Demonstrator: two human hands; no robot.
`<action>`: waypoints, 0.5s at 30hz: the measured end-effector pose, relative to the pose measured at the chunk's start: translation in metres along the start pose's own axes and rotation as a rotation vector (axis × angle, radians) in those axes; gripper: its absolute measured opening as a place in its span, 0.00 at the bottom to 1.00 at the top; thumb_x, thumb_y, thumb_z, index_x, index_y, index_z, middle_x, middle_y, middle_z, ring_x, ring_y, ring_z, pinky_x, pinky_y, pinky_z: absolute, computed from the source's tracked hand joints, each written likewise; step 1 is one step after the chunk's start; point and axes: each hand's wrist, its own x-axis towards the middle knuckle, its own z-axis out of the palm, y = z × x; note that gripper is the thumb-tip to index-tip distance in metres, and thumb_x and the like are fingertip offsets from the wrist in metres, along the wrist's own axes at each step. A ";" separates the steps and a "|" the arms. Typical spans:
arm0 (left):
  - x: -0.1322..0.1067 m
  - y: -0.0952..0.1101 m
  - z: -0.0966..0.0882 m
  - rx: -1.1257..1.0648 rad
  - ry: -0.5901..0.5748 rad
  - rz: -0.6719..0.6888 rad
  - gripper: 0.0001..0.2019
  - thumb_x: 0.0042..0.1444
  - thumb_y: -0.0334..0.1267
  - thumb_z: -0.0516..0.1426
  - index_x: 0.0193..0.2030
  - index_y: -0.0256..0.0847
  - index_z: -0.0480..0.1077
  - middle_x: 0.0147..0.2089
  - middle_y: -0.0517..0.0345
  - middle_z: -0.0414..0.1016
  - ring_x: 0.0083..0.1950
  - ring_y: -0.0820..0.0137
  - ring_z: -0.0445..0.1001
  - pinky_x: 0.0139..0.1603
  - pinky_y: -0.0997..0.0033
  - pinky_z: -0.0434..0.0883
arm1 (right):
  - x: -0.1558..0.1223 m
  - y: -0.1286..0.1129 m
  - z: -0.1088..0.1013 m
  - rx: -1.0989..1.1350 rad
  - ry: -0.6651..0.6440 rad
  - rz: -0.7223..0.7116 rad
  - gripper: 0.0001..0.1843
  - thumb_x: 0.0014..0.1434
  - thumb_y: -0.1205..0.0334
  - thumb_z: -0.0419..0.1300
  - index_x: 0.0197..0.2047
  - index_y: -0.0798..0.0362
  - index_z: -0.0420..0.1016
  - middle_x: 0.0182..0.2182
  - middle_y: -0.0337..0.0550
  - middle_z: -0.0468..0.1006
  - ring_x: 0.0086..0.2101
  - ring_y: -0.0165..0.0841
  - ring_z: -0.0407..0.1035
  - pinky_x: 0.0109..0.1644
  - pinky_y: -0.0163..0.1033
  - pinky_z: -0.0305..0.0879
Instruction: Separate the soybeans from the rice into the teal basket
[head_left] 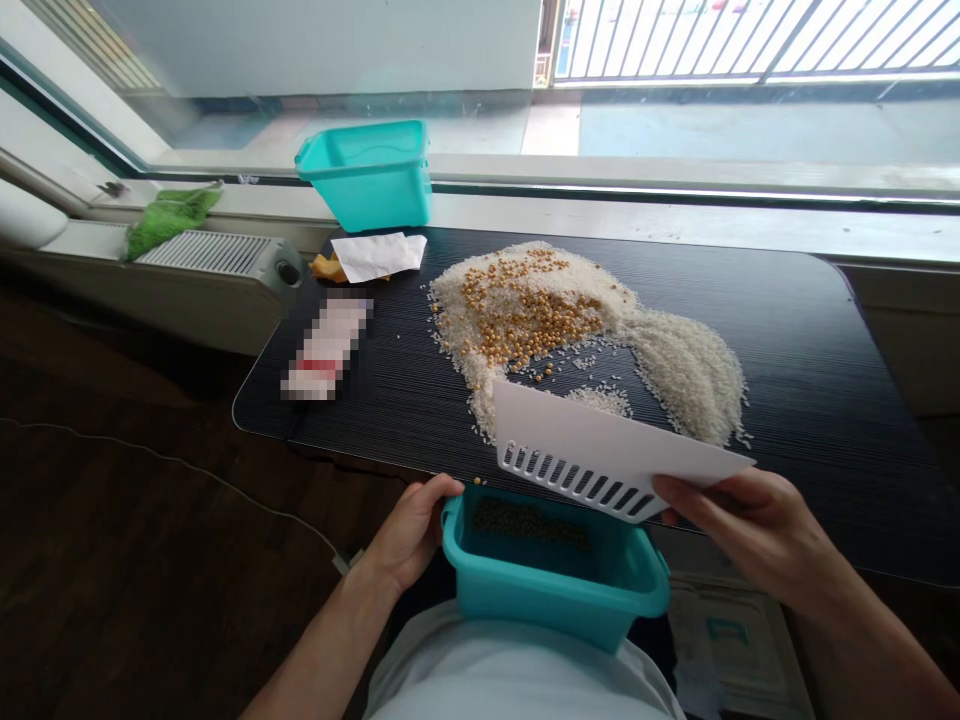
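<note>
My right hand (739, 520) grips one end of a white plastic panel (600, 435) with a row of slots along its lower edge. The panel is tilted over the table's front edge, above a turquoise tub (547, 590) with a dark layer of small grains at its bottom. My left hand (416, 525) is closed on the tub's left rim, thumb on top. Beyond the panel, a broad heap of white rice (686, 380) lies on the table, with yellow-orange dried peas (525, 320) scattered over its left part. A few peas lie loose near the panel.
A second turquoise tub (375, 180) stands at the table's back left, by the window. Near it are a white paper (379, 257) and a blurred pinkish object (330, 345) on the dark table (810, 350). A radiator (217, 260) holding a green cloth (171, 218) is left.
</note>
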 end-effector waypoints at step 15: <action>-0.004 0.003 0.005 0.003 0.037 -0.007 0.11 0.32 0.36 0.69 0.16 0.38 0.70 0.19 0.62 0.70 0.23 0.76 0.65 0.25 0.75 0.65 | 0.003 -0.004 0.014 0.041 -0.005 0.029 0.24 0.43 0.36 0.76 0.29 0.49 0.88 0.23 0.41 0.83 0.22 0.35 0.75 0.26 0.35 0.76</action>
